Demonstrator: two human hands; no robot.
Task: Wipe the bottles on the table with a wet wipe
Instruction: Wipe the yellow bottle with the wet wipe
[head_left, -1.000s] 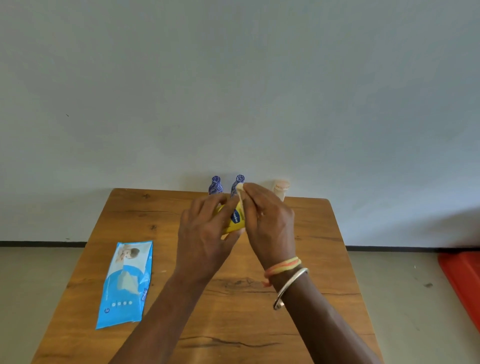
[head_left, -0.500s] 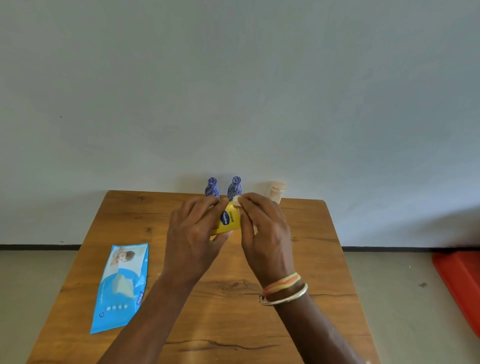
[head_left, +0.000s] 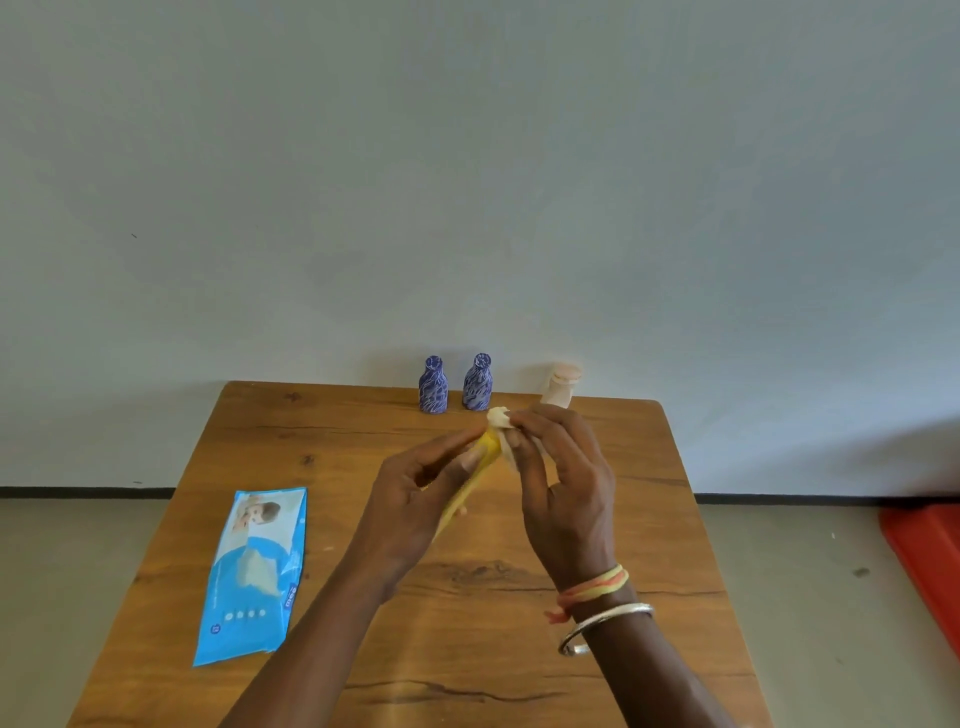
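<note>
Blue-and-white swirled bottles (head_left: 432, 385), a yellow bottle (head_left: 467, 483), a blue wipes pack (head_left: 254, 571).

My table (head_left: 322, 447) is knotted, matt brown wood. The wipe pack (head_left: 254, 571) at lower left is glossy blue plastic film. My bangle (head_left: 602, 626) shines like polished metal.

Two bare forearms reach forward, the left hand (head_left: 415, 499) curled with fingers pinched closed, the right hand (head_left: 566, 483) raised beside it, fingertips pinched, bangle and threads on its wrist.
</note>
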